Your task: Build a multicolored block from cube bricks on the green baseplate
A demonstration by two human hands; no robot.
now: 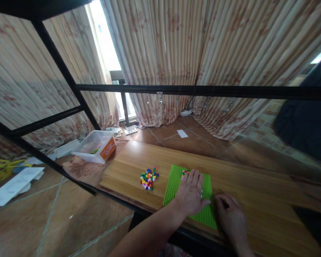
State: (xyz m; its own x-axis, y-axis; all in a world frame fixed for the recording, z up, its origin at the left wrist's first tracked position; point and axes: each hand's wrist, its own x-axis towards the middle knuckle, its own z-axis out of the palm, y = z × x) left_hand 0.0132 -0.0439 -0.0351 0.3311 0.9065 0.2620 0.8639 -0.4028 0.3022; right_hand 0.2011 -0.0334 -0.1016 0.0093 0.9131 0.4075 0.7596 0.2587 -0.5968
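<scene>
My left hand [190, 191] lies flat on a bright green studded baseplate [171, 187], palm down with the fingers stretched out. Small multicoloured bricks [185, 173] show on the plate at its fingertips, and the palm hides whatever is under it. Just right of the plate, my right hand [232, 214] rests low over the wooden board with its fingers curled toward the thumb. Whether anything is between those fingers is hidden. A loose heap of small coloured bricks [149, 177] lies on the board left of the plate.
The wooden board [256, 185] is long and narrow. A clear plastic bin [92, 148] with an orange label stands past its left end. Black metal rails [176, 89] cross beyond and at left. Papers [182, 133] lie on the tiled floor, and a dark object [310, 223] sits at right.
</scene>
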